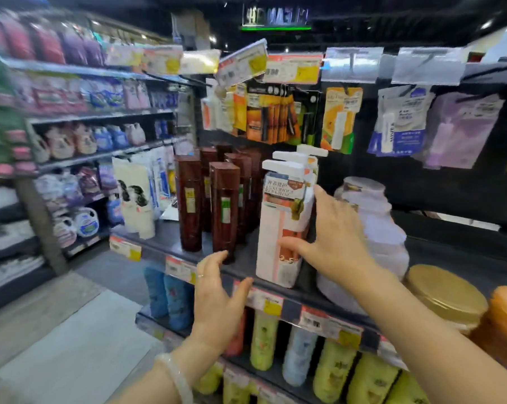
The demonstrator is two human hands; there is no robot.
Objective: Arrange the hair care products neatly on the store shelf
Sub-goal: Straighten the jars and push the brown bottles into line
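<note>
A tall white pump bottle with orange print stands at the front of the dark shelf, with more white pump bottles lined up behind it. My right hand lies against its right side, thumb across the lower front and fingers spread up the side. My left hand hovers open just in front of the shelf edge, holding nothing. Several dark brown tall bottles stand to the left of the pump bottle.
White jars stacked to the right, then a gold-lidded jar and an orange one. White tubes stand at the shelf's left end. Hanging packets above. Green and blue bottles fill the shelf below. Aisle floor at left.
</note>
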